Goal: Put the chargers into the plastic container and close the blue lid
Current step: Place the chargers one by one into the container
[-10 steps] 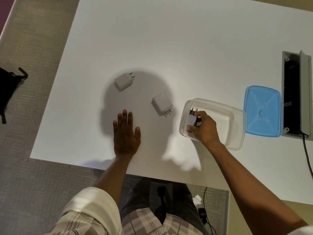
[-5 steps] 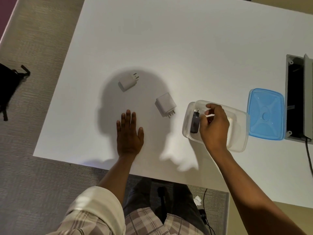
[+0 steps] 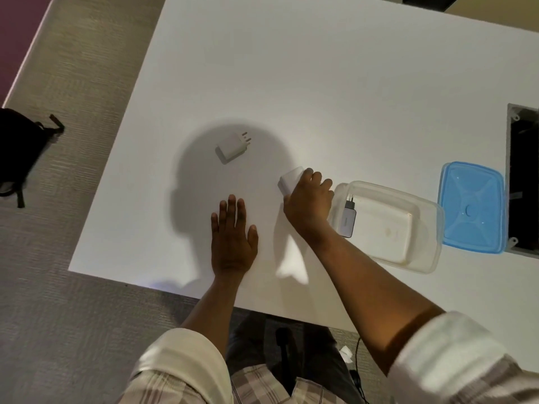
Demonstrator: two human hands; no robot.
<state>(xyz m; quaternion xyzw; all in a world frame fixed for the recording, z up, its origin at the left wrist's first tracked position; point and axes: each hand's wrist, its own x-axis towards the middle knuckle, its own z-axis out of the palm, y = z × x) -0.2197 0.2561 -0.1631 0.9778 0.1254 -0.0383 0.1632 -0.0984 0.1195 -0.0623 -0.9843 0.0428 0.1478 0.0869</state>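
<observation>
Right now the right hand [image 3: 309, 199] is curled over a white, blocky charger [image 3: 290, 179] on the smooth white table [image 3: 320, 83], fingers bent across its top and thumb side hidden; it seems to be gripping the charger, though the contact underneath cannot be seen. Its bare forearm stretches forward and to the left from a rolled pale sleeve, crossing in front of the near left corner of the plastic container [image 3: 408, 252].

That container is a clear, rounded-corner rectangular tub, glossy and slightly cloudy, standing open just right of the hand. Inside it, against the left wall, lies a dark-and-grey charger [image 3: 347, 218] with two thin prongs pointing away from the person. Beside the tub's right end lies the blue lid [image 3: 472, 208], translucent, with a raised X-shaped ribbing and a round centre, flat on the table.

A second white cube-like charger [image 3: 232, 148] with short prongs sits well apart to the left, inside a soft head-shaped shadow.

The left hand [image 3: 233, 237] lies flat, palm down, fingers together and thumb splayed, holding nothing, near the table's front edge.
</observation>
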